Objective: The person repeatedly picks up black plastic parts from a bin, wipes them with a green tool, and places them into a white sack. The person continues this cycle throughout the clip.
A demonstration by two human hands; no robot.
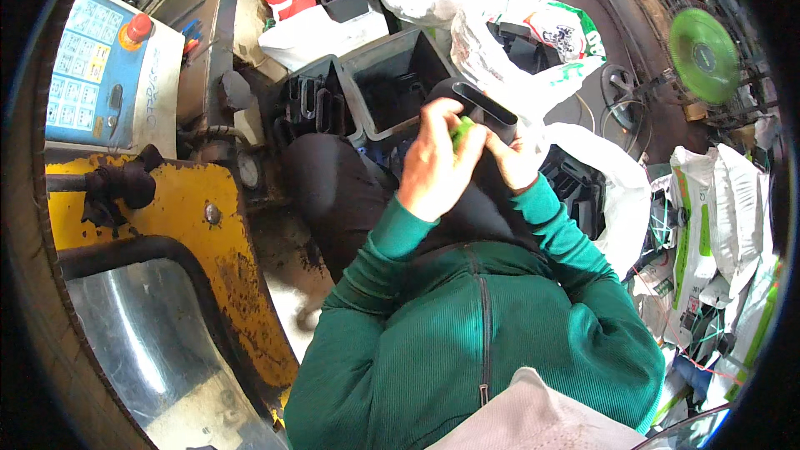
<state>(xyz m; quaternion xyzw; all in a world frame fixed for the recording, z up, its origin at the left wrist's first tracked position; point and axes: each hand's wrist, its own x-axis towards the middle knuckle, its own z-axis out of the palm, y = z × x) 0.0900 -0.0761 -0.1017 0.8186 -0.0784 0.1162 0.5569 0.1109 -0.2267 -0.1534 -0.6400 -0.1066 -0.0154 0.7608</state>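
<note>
Both of my hands are raised over my lap, close together at a black oval-mouthed plastic part (492, 114). My right hand (518, 160) is closed around the part's near right side, with the thumb toward the middle. My left hand (437, 158) has its fingers curled at the part's left side, closed on a small bright green object (460, 132). Only a bit of that green object shows between thumb and fingers, so its kind is hidden. The part is tilted, its long opening facing up.
Ahead stand a grey bin (367, 87) with dark contents and a box of black parts (312, 104). White bags (629, 192) holding black pieces are at right and ahead. A yellow machine (179, 200) with a control panel (104, 75) flanks my left; a green fan (704, 54) is far right.
</note>
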